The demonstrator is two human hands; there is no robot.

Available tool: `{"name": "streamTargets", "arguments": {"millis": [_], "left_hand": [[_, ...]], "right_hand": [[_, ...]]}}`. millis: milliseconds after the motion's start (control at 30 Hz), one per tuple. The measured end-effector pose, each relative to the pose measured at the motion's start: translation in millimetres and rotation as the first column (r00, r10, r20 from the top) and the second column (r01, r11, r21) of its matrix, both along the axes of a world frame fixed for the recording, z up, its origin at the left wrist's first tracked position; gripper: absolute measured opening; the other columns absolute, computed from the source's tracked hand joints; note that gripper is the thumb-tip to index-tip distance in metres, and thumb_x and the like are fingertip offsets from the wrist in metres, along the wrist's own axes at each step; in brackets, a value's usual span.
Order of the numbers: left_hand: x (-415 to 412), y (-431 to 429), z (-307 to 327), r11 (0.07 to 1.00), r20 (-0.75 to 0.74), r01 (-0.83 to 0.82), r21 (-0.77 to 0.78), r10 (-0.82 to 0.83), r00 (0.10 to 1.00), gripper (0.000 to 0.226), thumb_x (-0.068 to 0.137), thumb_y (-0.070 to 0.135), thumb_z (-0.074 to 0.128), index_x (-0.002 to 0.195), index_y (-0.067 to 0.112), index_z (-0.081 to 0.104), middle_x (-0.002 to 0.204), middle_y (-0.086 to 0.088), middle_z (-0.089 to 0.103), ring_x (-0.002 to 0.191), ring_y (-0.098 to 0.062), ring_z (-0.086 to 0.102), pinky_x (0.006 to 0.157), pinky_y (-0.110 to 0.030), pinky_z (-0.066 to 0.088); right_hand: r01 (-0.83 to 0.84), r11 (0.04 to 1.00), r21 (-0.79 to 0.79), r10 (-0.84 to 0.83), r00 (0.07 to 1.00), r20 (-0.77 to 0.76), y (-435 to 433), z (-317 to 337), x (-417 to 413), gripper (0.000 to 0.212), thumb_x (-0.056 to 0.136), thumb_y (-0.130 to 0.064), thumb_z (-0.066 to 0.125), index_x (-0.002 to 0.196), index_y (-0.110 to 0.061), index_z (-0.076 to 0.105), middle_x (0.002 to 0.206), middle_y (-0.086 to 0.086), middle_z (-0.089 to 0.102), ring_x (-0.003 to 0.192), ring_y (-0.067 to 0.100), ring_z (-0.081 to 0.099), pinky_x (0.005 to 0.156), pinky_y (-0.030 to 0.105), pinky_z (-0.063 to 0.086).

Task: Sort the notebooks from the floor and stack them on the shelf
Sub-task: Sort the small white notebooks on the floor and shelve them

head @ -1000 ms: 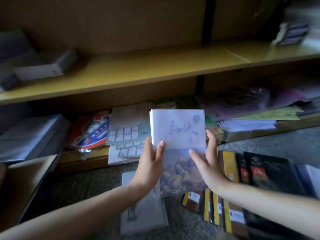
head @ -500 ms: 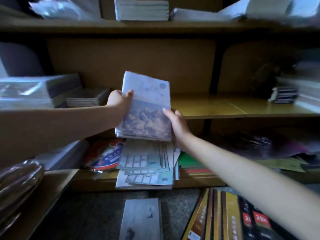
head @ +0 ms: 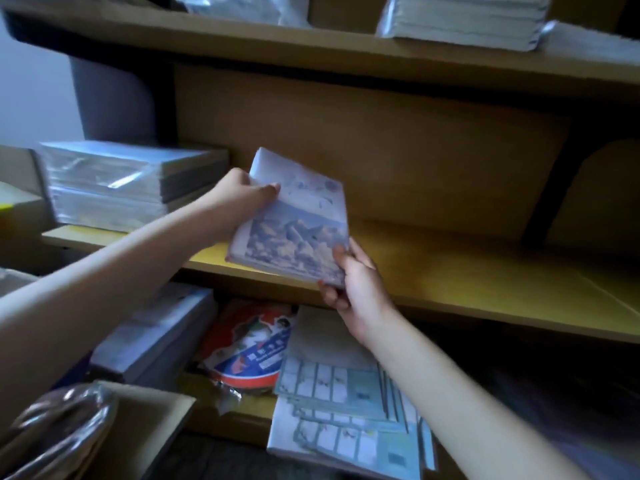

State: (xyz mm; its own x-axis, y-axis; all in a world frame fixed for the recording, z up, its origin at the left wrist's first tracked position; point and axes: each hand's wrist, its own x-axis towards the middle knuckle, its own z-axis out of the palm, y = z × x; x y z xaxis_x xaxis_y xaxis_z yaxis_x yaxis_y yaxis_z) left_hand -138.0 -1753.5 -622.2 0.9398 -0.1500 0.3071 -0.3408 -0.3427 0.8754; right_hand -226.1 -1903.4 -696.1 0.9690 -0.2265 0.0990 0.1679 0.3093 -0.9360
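While the notebook bundle (head: 294, 230) hangs tilted over the front edge of the middle shelf (head: 467, 282), both hands have it.

Left hand (head: 239, 197): curled round the upper left edge, thumb lying on the cover. Right hand (head: 356, 285): pinching the lower right corner, thumb on top, fingers under. Whether the bundle's lower edge touches the board cannot be told from this view.

Handling, judged: several thin notebooks with a mountain photo on the top cover, seemingly in clear film, though blur leaves that uncertain. Probably light enough for one hand. The covers look soft, so the bundle should flex if held by one corner only; two opposite edges, as now, look the right hold. If filmed, the surface may be slick, and the notebooks could slide against one another or fan out on release. Not fragile, but corners may dog-ear if pushed against the back panel (head: 381, 150).

Placement, judged: bare board lies to the right of the wrapped stacks (head: 121, 185) at the shelf's left end. Lay flat, spine square, then slide the fingers out from beneath. Grid-printed sheets (head: 343, 393) lie on the shelf below, well apart.
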Motion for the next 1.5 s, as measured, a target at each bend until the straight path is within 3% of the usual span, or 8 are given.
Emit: {"name": "streamTargets", "arguments": {"millis": [233, 433, 733, 833, 967, 1100, 1233, 1500], "left_hand": [[32, 41, -6, 0.993, 0.152, -0.073, -0.097, 0.087, 0.985, 0.007, 0.094, 0.020, 0.054, 0.096, 0.016, 0.060, 0.083, -0.003, 0.059, 0.071, -0.016, 0.054, 0.047, -0.020, 0.048], [66, 54, -32, 0.924, 0.353, -0.271, 0.270, 0.166, 0.921, 0.047, 0.080, 0.047, 0.063, 0.119, 0.021, 0.059, 0.119, -0.006, 0.050, 0.105, -0.022, 0.052, 0.089, -0.029, 0.040], [78, 57, -57, 0.773, 0.487, -0.411, 0.483, 0.153, 0.860, 0.039, 0.081, 0.034, 0.068, 0.119, 0.025, 0.065, 0.118, -0.006, 0.065, 0.109, -0.027, 0.057, 0.086, -0.031, 0.042], [81, 57, -56, 0.733, 0.500, -0.452, 0.509, 0.175, 0.848, 0.036, 0.086, 0.031, 0.064, 0.122, 0.027, 0.063, 0.121, -0.003, 0.065, 0.111, -0.029, 0.057, 0.086, -0.032, 0.043], [91, 57, -52, 0.697, 0.459, -0.472, 0.540, 0.227, 0.859, 0.034, 0.088, 0.028, 0.062, 0.122, 0.030, 0.062, 0.120, -0.007, 0.065, 0.109, -0.033, 0.058, 0.086, -0.035, 0.046], [98, 51, -51, 0.623, 0.471, -0.497, 0.604, 0.224, 0.853, 0.033, 0.092, 0.024, 0.053, 0.124, 0.028, 0.061, 0.114, -0.011, 0.066, 0.102, -0.034, 0.060, 0.078, -0.035, 0.046], [86, 34, -63, 0.401, 0.577, -0.641, 0.655, 0.283, 0.767, 0.038, 0.093, 0.017, 0.041, 0.131, 0.016, 0.046, 0.127, -0.015, 0.050, 0.114, -0.033, 0.049, 0.085, -0.038, 0.042], [70, 17, -86, 0.636, 0.414, -0.478, 0.606, 0.260, 0.872, 0.056, 0.093, 0.016, 0.043, 0.144, 0.015, 0.019, 0.153, -0.022, 0.016, 0.126, -0.036, 0.041, 0.091, -0.039, 0.042]], "right_hand": [[0.124, 0.991, 0.053, -0.122, 0.991, -0.047, 22, 27, 84, 0.041, 0.101, -0.017, 0.039, 0.139, -0.030, 0.029, 0.097, 0.007, 0.053, 0.026, 0.000, 0.038, 0.029, 0.010, 0.024], [0.169, 0.980, -0.108, -0.179, 0.979, -0.095, 43, 36, 142, 0.015, 0.102, -0.017, 0.031, 0.095, -0.016, 0.045, 0.069, 0.004, 0.046, 0.028, 0.003, 0.035, 0.030, 0.009, 0.023], [-0.133, 0.982, -0.134, 0.117, 0.985, -0.126, 51, 7, 160, 0.026, 0.092, -0.018, 0.055, 0.116, -0.012, 0.049, 0.104, 0.005, 0.055, 0.074, 0.012, 0.055, 0.049, 0.019, 0.046], [-0.012, 0.854, -0.521, -0.018, 0.998, -0.052, 55, 0, 152, 0.051, 0.086, -0.012, 0.056, 0.134, -0.018, 0.041, 0.128, 0.003, 0.052, 0.104, 0.019, 0.057, 0.078, 0.029, 0.051], [0.404, 0.492, -0.771, -0.273, 0.913, 0.304, 59, 0, 139, 0.031, 0.091, -0.016, 0.053, 0.121, -0.024, 0.045, 0.126, 0.000, 0.041, 0.095, 0.018, 0.059, 0.074, 0.031, 0.051], [0.409, 0.401, -0.820, -0.156, 0.912, 0.378, 62, -3, 134, 0.013, 0.088, -0.011, 0.051, 0.095, -0.022, 0.055, 0.102, -0.005, 0.058, 0.089, 0.013, 0.056, 0.072, 0.028, 0.049], [0.308, 0.391, -0.867, -0.153, 0.951, 0.269, 60, -4, 135, 0.021, 0.089, -0.015, 0.053, 0.108, -0.024, 0.053, 0.115, -0.003, 0.051, 0.098, 0.015, 0.055, 0.076, 0.029, 0.049], [0.231, 0.514, -0.826, -0.179, 0.971, 0.161, 59, 0, 135, 0.035, 0.088, -0.022, 0.052, 0.123, -0.022, 0.049, 0.126, -0.002, 0.055, 0.110, 0.017, 0.054, 0.074, 0.019, 0.035]]}}
